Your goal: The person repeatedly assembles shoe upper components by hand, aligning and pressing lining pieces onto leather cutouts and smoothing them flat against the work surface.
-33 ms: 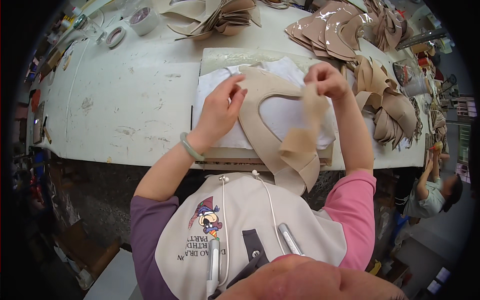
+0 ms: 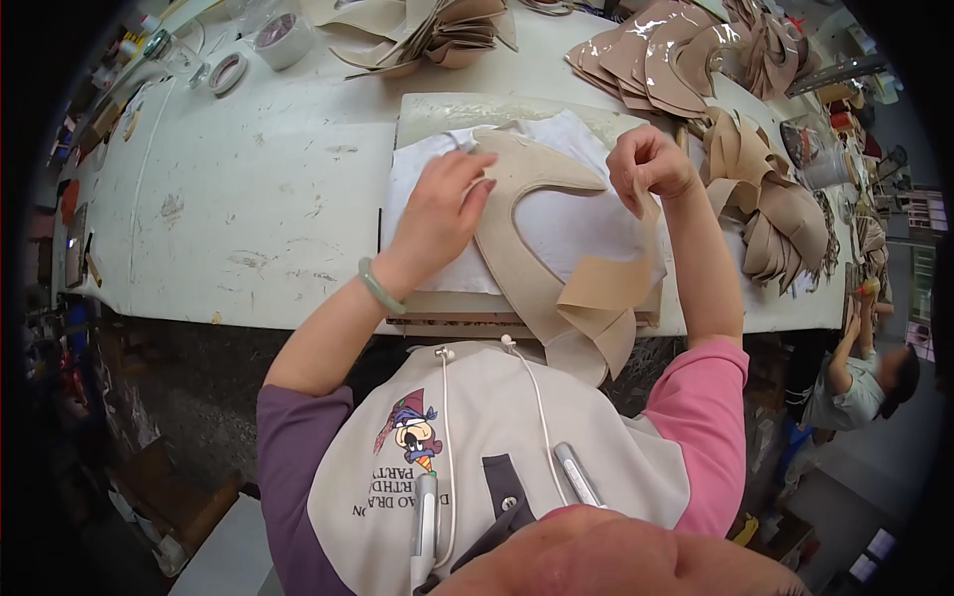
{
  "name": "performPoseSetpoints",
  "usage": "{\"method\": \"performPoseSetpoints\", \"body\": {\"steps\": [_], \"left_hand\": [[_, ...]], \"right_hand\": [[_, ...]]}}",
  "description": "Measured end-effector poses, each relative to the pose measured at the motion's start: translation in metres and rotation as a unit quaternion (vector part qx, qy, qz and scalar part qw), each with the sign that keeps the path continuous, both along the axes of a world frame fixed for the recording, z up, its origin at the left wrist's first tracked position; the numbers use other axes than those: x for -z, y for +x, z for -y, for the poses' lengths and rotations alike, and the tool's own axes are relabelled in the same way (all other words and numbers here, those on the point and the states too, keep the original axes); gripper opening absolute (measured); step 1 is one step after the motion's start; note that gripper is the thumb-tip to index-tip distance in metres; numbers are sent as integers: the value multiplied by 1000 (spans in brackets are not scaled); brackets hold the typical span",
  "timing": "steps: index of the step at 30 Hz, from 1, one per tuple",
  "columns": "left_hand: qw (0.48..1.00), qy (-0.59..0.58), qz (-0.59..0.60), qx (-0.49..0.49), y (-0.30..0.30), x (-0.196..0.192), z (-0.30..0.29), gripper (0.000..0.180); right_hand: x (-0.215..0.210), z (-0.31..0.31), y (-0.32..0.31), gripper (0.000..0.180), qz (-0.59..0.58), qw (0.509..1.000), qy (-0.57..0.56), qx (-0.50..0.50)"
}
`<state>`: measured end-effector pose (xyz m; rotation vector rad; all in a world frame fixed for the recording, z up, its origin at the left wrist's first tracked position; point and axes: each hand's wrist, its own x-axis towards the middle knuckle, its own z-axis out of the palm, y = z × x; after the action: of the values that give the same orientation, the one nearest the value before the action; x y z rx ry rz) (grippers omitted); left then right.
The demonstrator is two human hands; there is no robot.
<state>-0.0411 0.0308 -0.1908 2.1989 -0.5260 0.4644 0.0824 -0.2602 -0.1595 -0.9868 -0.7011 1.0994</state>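
A beige curved leather-like piece [image 2: 507,233] lies on a white cloth [image 2: 571,233], which is spread over a pale slab [image 2: 422,111] in front of me. My left hand [image 2: 443,204] hovers at the piece's upper left edge, thumb and fingers apart, and holds nothing. A thin tan strip [image 2: 601,283] is pinched at its upper end between the fingertips of my right hand [image 2: 651,164]. Its lower part folds over near the beige piece's lower end, which hangs past the table's front edge. Whether the strip is joined to the piece there, I cannot tell.
Stacked beige pieces [image 2: 447,40] sit at the back. Glossy pinkish-tan pieces [image 2: 651,55] and a bundle of beige pieces [image 2: 765,199] lie to the right. Tape rolls [image 2: 228,74] rest at the far left. Another person [image 2: 855,382] works at the far right.
The tan strip has shifted and now hangs edge-on below my right hand, its lower part spread wider. My left fingers have lifted slightly and moved a little.
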Motion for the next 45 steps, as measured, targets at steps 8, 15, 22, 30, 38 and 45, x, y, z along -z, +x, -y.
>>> {"method": "performPoseSetpoints", "body": {"steps": [8, 15, 22, 30, 38, 45], "left_hand": [[987, 140, 0, 81, 17, 3, 7, 26], [979, 153, 23, 135, 18, -6, -3, 27], [964, 198, -59, 168, 22, 0, -32, 40], [946, 322, -30, -1, 17, 6, -34, 86], [990, 129, -11, 53, -16, -17, -7, 82], [713, -504, -471, 123, -52, -40, 39, 36]], "right_hand": [[18, -18, -19, 14, 113, 965, -236, -3], [19, -19, -17, 15, 99, 960, -263, 1], [17, -13, -16, 16, 95, 971, -217, -24], [-5, -54, -46, 12, 257, 949, -180, 18], [-55, -38, -48, 14, 185, 948, -249, 65], [-49, -70, -47, 19, 223, 881, -309, 279]]}}
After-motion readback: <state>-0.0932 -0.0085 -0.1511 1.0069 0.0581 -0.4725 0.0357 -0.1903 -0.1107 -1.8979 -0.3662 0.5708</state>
